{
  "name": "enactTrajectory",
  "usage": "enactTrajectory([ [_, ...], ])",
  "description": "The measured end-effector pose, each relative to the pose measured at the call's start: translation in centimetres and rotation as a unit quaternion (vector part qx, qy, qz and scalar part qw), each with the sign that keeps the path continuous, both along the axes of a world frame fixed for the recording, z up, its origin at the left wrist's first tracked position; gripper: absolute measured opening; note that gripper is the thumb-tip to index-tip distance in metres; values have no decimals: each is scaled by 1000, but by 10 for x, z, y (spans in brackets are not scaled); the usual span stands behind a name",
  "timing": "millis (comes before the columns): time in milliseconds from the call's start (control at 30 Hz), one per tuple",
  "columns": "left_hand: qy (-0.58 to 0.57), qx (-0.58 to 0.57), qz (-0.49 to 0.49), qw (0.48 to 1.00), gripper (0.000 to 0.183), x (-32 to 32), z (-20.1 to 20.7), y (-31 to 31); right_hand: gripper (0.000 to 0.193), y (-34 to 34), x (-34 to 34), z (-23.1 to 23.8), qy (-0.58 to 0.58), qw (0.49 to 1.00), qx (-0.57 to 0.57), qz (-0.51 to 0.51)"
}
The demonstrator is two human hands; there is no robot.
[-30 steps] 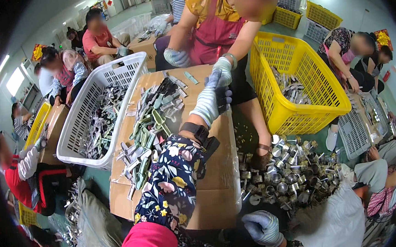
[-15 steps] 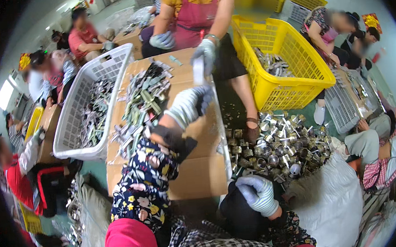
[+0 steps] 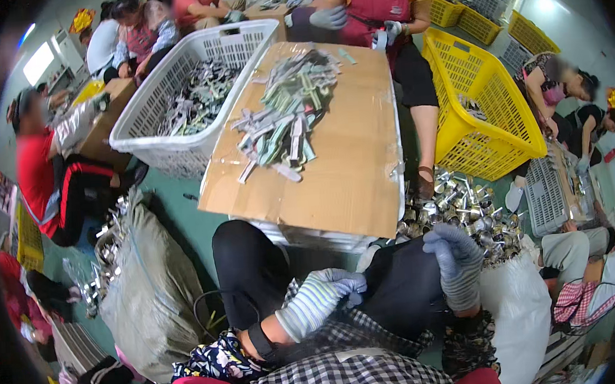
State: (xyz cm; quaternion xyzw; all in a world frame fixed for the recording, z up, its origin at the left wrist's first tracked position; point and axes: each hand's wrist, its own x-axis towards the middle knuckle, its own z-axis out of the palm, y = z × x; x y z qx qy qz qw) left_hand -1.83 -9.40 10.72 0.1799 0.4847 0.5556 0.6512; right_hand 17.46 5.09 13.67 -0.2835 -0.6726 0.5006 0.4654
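Note:
My left hand (image 3: 319, 302), in a striped knit glove, is low over my lap with its fingers bent and pressed together. Whatever may be between its fingertips is too small to make out. My right hand (image 3: 457, 263), gloved too, is raised above my right knee, fingers curled toward the thumb; what it holds, if anything, is hidden. Beyond my knees lies a cardboard sheet (image 3: 349, 182) bearing a heap of flat grey, green and black strips (image 3: 301, 103). Shiny metal cup-shaped pieces with thin stems (image 3: 458, 199) are piled on the floor to the right.
A white plastic basket (image 3: 140, 143) of strips stands left of the cardboard, a yellow basket (image 3: 489, 143) right of it. Large woven sacks (image 3: 153, 274) flank me. Across the cardboard, a co-worker's gloved hand (image 3: 386, 37) holds a pale strip. Other people sit around.
My left hand has come back from over the cardboard to my lap. My right hand has moved up and right. The view has shifted left, and the co-worker's hand has drawn back.

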Motion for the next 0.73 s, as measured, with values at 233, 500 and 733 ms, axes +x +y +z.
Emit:
enactTrajectory([
  [233, 25, 45, 59, 997, 24, -3, -92, 53, 46, 39, -142, 17, -334, 919, 142, 155],
  [500, 34, 91, 77, 992, 20, -5, -80, 63, 54, 125, -289, -32, -399, 900, 167, 62],
  [733, 180, 157, 56, 969, 30, -12, -117, 74, 72, 138, -328, -23, -458, 885, 68, 39],
])
